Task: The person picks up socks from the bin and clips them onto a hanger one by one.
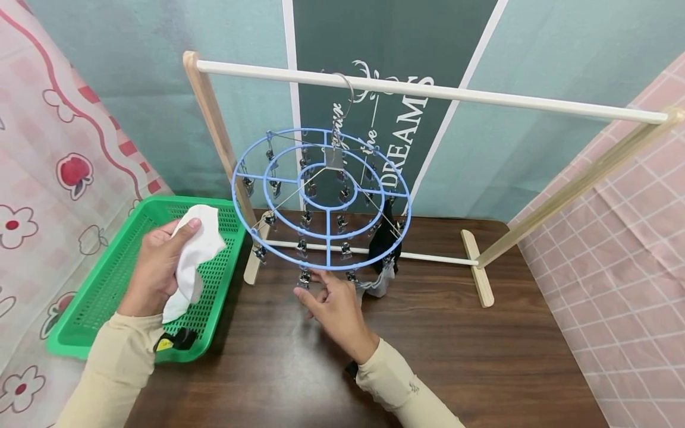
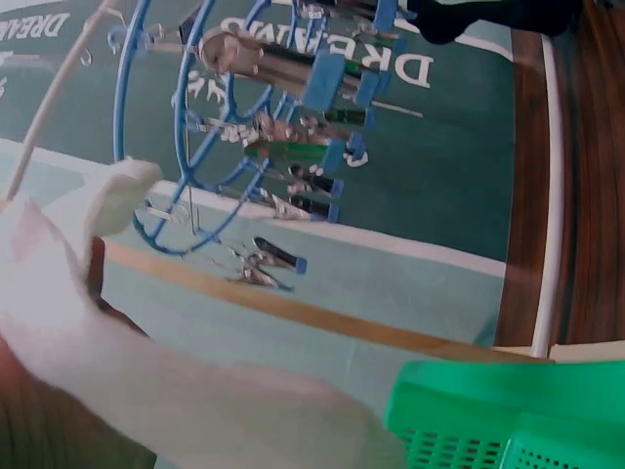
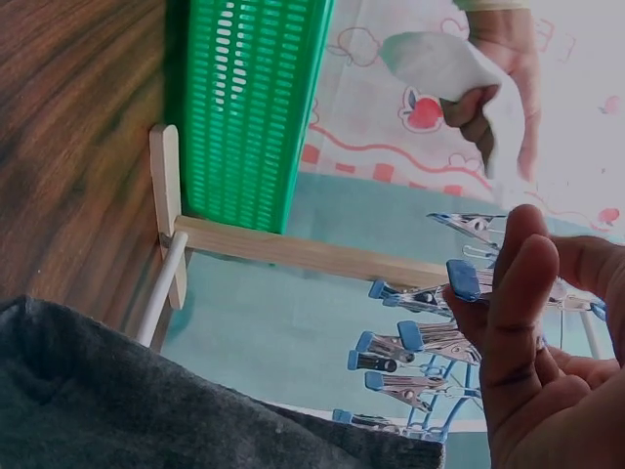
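My left hand (image 1: 160, 261) grips a white sock (image 1: 200, 246), its thumb on top, above the green basket. The sock's end droops toward the basket. My right hand (image 1: 339, 306) is at the front rim of a round blue clip hanger (image 1: 329, 238), pinching a metal clip (image 1: 304, 278) between thumb and fingers. In the right wrist view the blue tip of this clip (image 3: 464, 280) pokes out beside the fingers. A grey sock (image 1: 381, 284) and a black sock (image 1: 382, 241) hang from clips at the hanger's right side, beyond my right hand.
The hanger hooks over the white bar (image 1: 428, 90) of a wooden rack (image 1: 578, 190) on a brown table (image 1: 428, 356). The green basket (image 1: 222, 309), left of the rack, has a dark item with a yellow label (image 1: 179, 340) in its near corner. Patterned cloths enclose the sides.
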`<act>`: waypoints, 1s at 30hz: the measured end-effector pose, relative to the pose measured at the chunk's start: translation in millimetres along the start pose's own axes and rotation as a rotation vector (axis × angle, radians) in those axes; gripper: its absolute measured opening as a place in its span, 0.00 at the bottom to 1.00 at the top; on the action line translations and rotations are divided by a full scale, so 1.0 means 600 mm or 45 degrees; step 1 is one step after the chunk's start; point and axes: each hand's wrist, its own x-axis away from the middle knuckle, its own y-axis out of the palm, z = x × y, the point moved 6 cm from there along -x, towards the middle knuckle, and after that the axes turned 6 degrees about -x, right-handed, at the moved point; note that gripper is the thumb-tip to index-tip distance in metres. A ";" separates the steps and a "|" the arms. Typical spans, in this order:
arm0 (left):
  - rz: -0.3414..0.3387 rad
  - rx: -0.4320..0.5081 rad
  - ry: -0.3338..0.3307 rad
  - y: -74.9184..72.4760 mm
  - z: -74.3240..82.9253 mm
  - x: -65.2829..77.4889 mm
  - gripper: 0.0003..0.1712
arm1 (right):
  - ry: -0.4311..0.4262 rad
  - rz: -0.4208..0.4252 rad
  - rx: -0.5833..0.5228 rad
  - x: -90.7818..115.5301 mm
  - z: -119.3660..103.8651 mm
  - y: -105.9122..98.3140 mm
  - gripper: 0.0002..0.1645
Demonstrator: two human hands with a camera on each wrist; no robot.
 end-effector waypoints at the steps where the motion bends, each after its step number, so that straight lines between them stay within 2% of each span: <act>1: -0.005 -0.008 0.017 0.004 0.001 0.004 0.11 | -0.008 0.012 -0.001 -0.001 0.000 -0.001 0.24; 9: -0.036 -0.032 0.094 0.025 0.007 0.037 0.13 | -0.108 0.103 -0.036 -0.004 -0.010 -0.007 0.17; 18: -0.091 -0.189 0.131 0.040 0.003 0.064 0.14 | -0.116 0.105 -0.175 -0.003 -0.013 -0.006 0.13; 21: -0.133 -0.236 0.129 0.045 0.002 0.073 0.15 | -0.138 0.107 -0.227 -0.002 -0.015 -0.009 0.13; 26: -0.213 -0.248 0.107 0.059 -0.004 0.087 0.18 | -0.182 0.129 -0.294 -0.002 -0.018 -0.019 0.11; 30: -0.289 -0.242 0.116 0.073 -0.014 0.097 0.17 | -0.207 0.146 -0.277 -0.001 -0.019 -0.025 0.11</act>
